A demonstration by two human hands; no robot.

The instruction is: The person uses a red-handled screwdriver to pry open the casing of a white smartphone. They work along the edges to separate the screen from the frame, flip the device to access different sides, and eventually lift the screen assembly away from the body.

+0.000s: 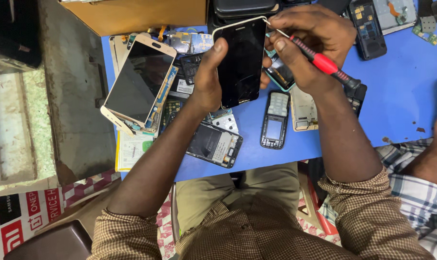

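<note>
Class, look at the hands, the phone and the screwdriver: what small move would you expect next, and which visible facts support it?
Probably a slight push of the tip along the seam. The left hand holds the black phone upright, and the right hand has the red screwdriver tip at its top right corner.

Bare blue table (401, 96) lies open to the right of the hands, while the left and far sides are crowded with a white-framed phone (139, 82), loose phone parts (213, 144), a cardboard box (136, 14) and another person's forearm (432, 154) at the right edge.
</note>
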